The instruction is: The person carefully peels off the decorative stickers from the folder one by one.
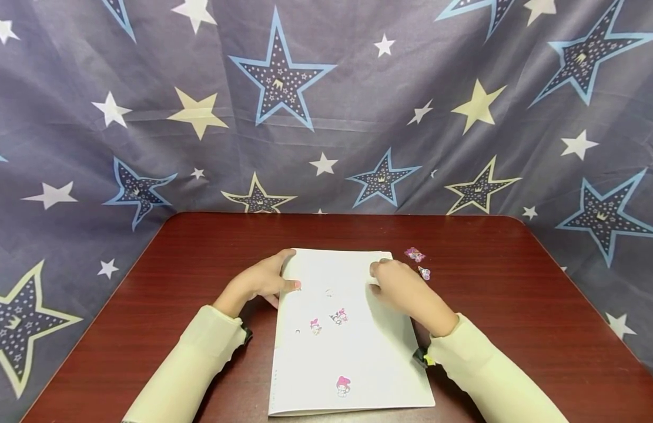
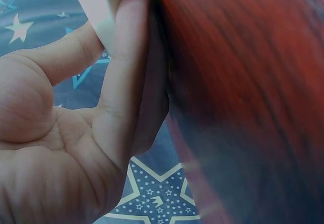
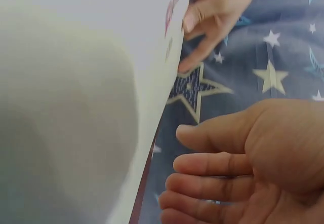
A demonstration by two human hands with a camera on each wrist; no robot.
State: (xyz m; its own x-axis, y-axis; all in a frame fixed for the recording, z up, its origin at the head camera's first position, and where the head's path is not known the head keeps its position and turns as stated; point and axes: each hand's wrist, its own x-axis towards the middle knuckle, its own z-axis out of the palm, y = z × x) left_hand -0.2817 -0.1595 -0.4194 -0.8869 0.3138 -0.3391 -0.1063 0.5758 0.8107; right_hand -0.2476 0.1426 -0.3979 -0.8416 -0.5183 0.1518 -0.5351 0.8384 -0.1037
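Observation:
A white booklet (image 1: 352, 352) lies on the table, with several small cartoon stickers on its top page. Among these are a pink-hatted figure (image 1: 343, 386) near the bottom and a black-and-pink pair (image 1: 339, 316) in the middle. At the booklet's upper left edge, my left hand (image 1: 265, 277) pinches it, thumb on top and fingers beside and below; the left wrist view has the white edge (image 2: 98, 11) between thumb and index finger. Over the upper right of the page is my right hand (image 1: 402, 288). Its fingers (image 3: 212, 186) are loosely bent, with nothing showing between them and the thumb.
Two loose colourful stickers, a purple one (image 1: 414, 254) and a smaller one (image 1: 424, 273), lie on the table just beyond my right hand. The dark red wooden table (image 1: 495, 282) ends at a hanging grey cloth (image 1: 358, 106) with stars.

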